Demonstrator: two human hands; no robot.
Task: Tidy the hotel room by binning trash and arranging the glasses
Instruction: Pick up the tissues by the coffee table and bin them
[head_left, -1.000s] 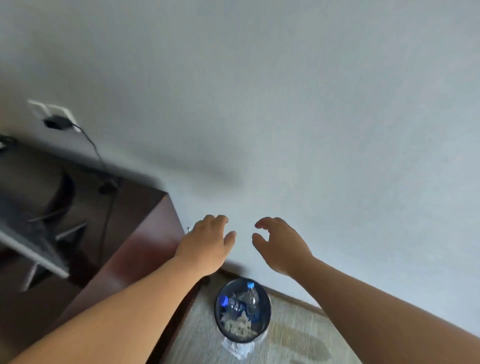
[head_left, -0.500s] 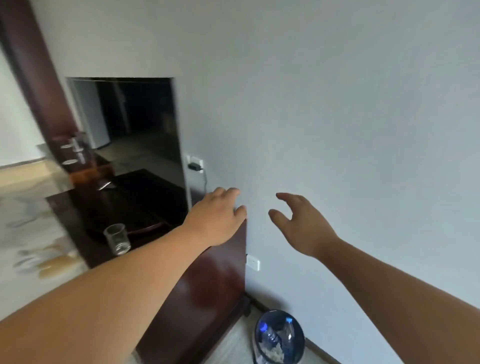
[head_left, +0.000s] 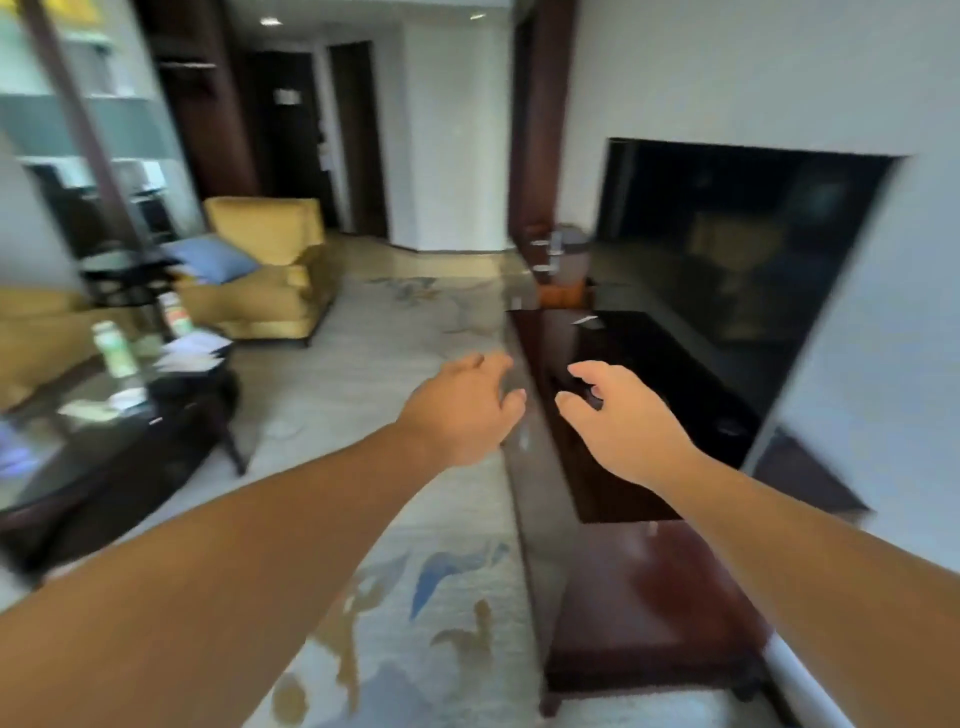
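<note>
My left hand and my right hand reach forward side by side, both empty with fingers loosely spread. They hover over the near edge of a long dark wooden TV cabinet. A blurred clear glass seems to stand at the cabinet's edge between the hands. On the glass coffee table at the left stand a white-green bottle, a second bottle and loose papers. The trash bin is out of view.
A large black TV leans on the right wall. A yellow armchair with a blue cushion stands beyond the coffee table. A patterned rug covers the floor. Small items sit at the cabinet's far end.
The view has swung left and up from the blue bin by the wall to the whole room. Both hands stay empty and outstretched, now over the TV cabinet.
</note>
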